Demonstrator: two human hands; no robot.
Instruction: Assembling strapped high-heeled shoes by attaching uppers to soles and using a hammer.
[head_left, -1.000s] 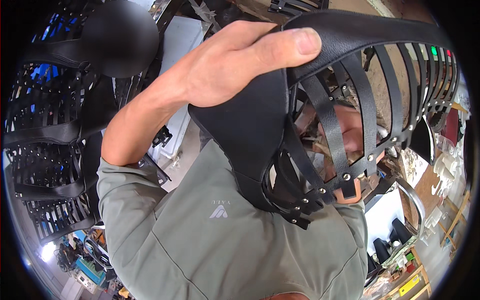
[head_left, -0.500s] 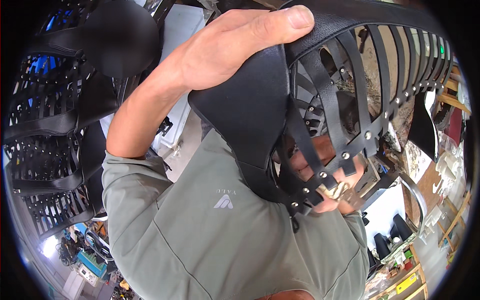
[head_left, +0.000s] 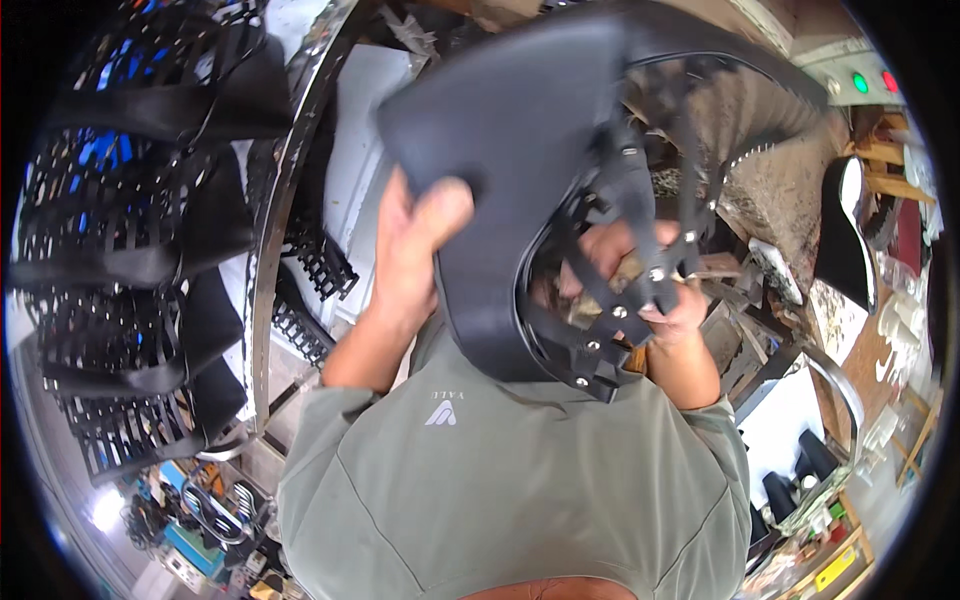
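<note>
A black leather piece with a broad smooth panel and riveted straps hangs in front of my chest, blurred by motion. At its left edge my left hand is closed, its thumb on the panel and its fingers hidden behind the leather. My right hand is partly covered by the straps at the lower right. Its fingers curl around something yellowish among the straps, too blurred to name. Metal rivets line the strap ends.
Similar black strapped pieces are piled in rows at left, behind a metal edge. A panel with green and red buttons is at upper right. Below it is a black piece with a white edge, above a curved metal band.
My left hand has moved down from the top of the leather piece to its left edge. The piece has tilted and shifted left. My right hand has moved slightly up.
</note>
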